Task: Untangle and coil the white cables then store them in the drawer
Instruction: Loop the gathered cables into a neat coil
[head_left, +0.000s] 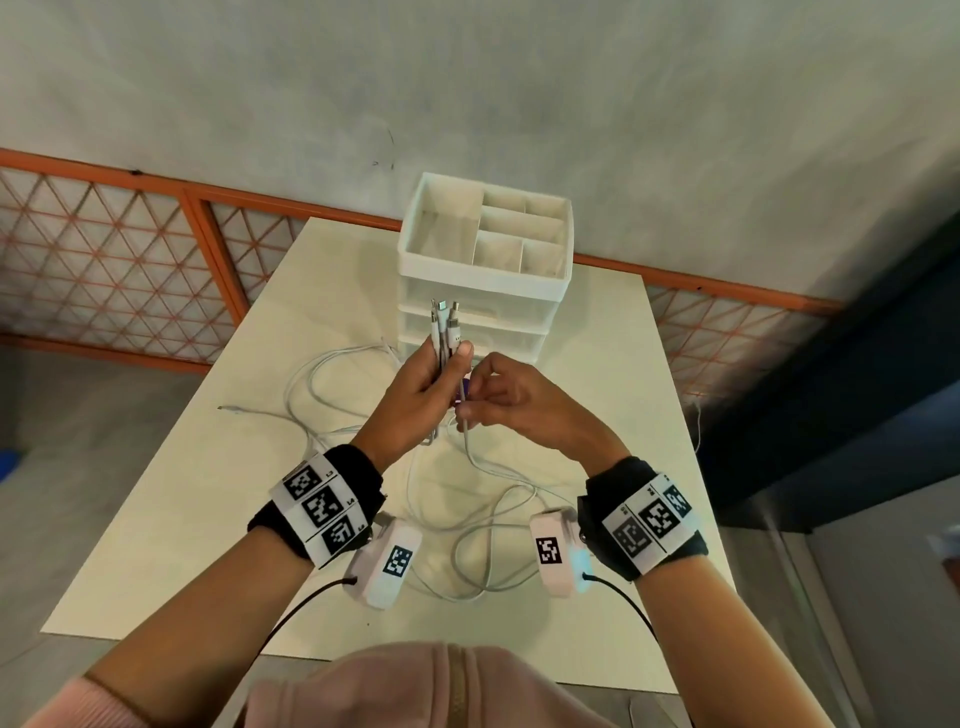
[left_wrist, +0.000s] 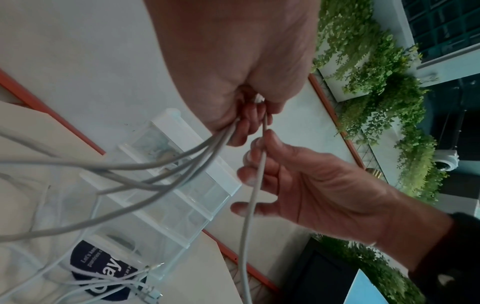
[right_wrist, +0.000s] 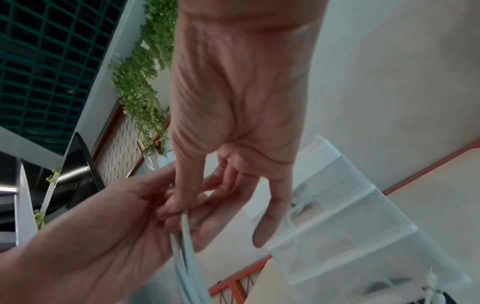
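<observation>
Several white cables (head_left: 322, 364) lie looped and crossed on the pale table (head_left: 156, 545). My left hand (head_left: 441, 369) grips a bundle of their ends upright, with the connectors (head_left: 444, 317) sticking up above the fist. In the left wrist view the strands fan out below my left hand (left_wrist: 241, 115). My right hand (head_left: 475, 402) pinches one single cable (left_wrist: 261, 164) just below the left fist; it hangs down towards the table. A small purple item (head_left: 464, 388) shows between the hands. The white drawer unit (head_left: 483, 270) stands just behind them, its drawers pushed in.
The unit's top tray (head_left: 566, 208) has several open compartments. White cable (right_wrist: 303, 203) shows through a translucent drawer. An orange-framed lattice railing (head_left: 104, 249) runs behind the table. A dark panel (head_left: 857, 389) stands to the right. The table's front edge is near my body.
</observation>
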